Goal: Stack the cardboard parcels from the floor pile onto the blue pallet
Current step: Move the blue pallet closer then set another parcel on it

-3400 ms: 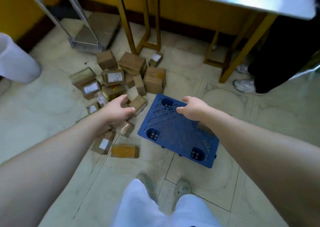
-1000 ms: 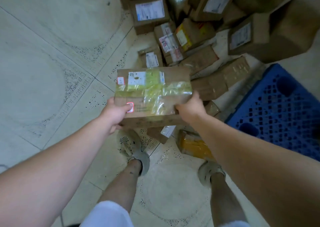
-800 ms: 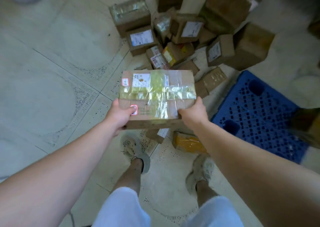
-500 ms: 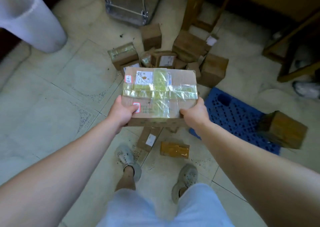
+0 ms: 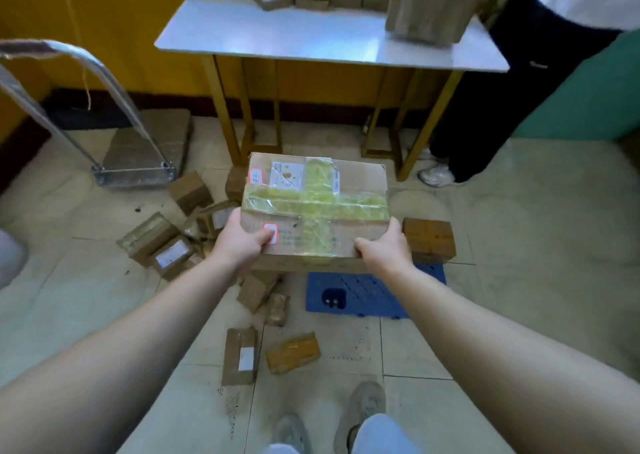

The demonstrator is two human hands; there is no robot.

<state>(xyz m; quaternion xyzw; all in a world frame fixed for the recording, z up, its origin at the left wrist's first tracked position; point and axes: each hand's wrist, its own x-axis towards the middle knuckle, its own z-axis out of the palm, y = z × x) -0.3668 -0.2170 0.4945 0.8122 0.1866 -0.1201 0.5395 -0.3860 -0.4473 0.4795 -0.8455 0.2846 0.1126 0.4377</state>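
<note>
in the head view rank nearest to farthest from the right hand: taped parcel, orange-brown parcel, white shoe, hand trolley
1. taped parcel: gripped by the right hand.
2. orange-brown parcel: just right of it.
3. white shoe: farther back, right.
4. hand trolley: far left.

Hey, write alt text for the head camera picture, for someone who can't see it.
A person's left grip and right grip hold a large taped cardboard parcel by its near corners; the blue pallet lies on the tiled floor below it. Smaller parcels lie scattered to the left, and a metal-topped table stands behind.
</note>
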